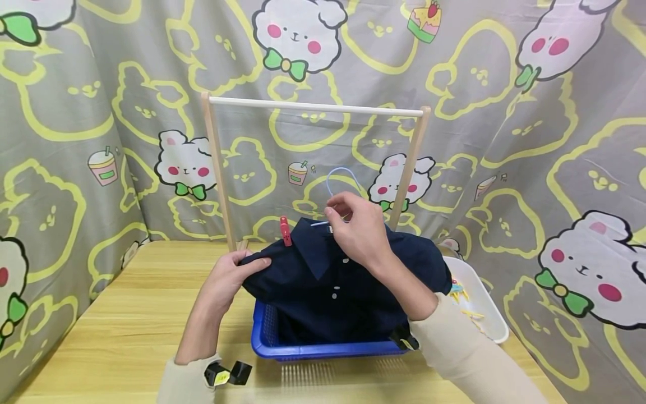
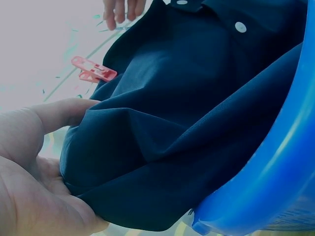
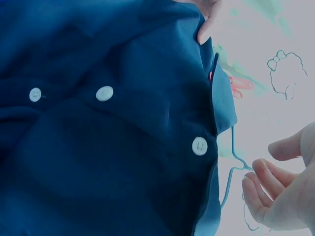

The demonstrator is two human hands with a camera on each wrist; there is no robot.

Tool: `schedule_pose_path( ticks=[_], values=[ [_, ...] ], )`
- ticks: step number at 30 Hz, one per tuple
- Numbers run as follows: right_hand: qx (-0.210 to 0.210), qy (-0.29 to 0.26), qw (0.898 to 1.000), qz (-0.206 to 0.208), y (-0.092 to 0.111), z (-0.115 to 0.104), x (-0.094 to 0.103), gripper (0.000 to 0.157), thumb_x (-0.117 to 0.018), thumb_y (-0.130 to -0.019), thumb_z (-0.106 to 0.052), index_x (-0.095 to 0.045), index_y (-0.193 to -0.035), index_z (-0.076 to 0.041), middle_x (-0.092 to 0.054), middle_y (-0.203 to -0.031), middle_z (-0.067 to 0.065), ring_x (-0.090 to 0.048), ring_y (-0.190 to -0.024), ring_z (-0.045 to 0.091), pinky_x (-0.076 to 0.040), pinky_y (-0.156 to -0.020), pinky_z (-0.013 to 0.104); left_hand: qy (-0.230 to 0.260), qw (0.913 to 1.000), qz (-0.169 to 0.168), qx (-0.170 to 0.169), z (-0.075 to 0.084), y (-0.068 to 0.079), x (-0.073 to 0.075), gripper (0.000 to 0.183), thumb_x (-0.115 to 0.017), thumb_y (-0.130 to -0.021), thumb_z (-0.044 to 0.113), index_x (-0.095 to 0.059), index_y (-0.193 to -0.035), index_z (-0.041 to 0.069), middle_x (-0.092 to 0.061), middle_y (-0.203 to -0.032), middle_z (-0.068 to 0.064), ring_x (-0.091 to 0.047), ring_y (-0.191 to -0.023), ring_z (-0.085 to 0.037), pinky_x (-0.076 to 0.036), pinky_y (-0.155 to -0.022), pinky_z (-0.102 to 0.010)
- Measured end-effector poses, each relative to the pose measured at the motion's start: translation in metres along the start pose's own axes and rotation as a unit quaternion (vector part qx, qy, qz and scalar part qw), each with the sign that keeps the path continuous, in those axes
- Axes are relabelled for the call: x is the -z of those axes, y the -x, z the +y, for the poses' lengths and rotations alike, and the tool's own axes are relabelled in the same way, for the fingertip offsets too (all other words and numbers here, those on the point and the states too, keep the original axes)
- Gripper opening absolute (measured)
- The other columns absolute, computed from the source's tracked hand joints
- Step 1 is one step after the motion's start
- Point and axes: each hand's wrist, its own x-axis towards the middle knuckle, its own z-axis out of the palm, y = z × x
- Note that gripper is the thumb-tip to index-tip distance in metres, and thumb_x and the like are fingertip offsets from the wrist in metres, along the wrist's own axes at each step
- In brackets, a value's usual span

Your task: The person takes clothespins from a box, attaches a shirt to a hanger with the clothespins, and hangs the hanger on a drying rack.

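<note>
A dark navy collared shirt (image 1: 308,292) with white buttons lies draped over a blue basket (image 1: 323,352). My left hand (image 1: 224,280) pinches the shirt at one shoulder, with the thumb on top and the fingers underneath. A red clothespin (image 1: 285,231) is clipped beside the collar. From the collar opening rises a light blue hanger (image 1: 339,169), its hook pointing up. My right hand (image 3: 283,184) is at the hanger's neck, fingers bent loosely and thumb apart from them. Part of the hook is hidden behind this hand.
Behind the shirt stands a wooden rack with a white rod (image 1: 313,106). A white tray (image 1: 497,320) holding small yellow and blue pieces sits to the right of the basket. The wooden table (image 1: 126,320) extends to the left, and a patterned curtain (image 1: 166,112) surrounds everything.
</note>
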Motion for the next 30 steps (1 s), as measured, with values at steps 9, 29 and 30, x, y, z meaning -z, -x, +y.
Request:
schedule_pose_path(
  ticks=[9,29,30],
  values=[
    [-0.003,0.005,1.0,0.01,0.001,0.009,0.012,0.009,-0.065,-0.089,-0.018,-0.069,-0.093,-0.011,-0.067,-0.078,-0.003,-0.06,-0.07,0.008,-0.049,-0.068,0.028,-0.005,1.0,0.001,-0.003,-0.001,0.0,0.001,0.035,-0.073,-0.085,0.031,-0.057,-0.081,0.0,-0.052,-0.073,-0.003,-0.052,-0.085,-0.023,-0.042,-0.078,-0.034],
    [-0.036,0.048,0.998,0.036,0.008,0.042,0.038,0.009,-0.065,-0.089,-0.017,-0.069,-0.091,-0.01,-0.067,-0.076,0.0,-0.062,-0.071,0.014,-0.049,-0.069,0.034,-0.007,1.0,0.004,-0.006,-0.003,-0.001,0.003,0.034,-0.073,-0.084,0.031,-0.059,-0.083,-0.001,-0.054,-0.072,-0.002,-0.054,-0.082,-0.022,-0.044,-0.077,-0.033],
    [-0.041,0.048,0.997,0.036,0.008,0.044,0.039,0.009,-0.064,-0.09,-0.018,-0.069,-0.092,-0.01,-0.067,-0.077,0.001,-0.062,-0.071,0.015,-0.049,-0.069,0.035,-0.007,0.9999,0.005,-0.006,-0.003,-0.001,0.003,0.034,-0.073,-0.084,0.03,-0.059,-0.082,-0.001,-0.054,-0.072,-0.002,-0.054,-0.081,-0.022,-0.044,-0.077,-0.033]
  ],
)
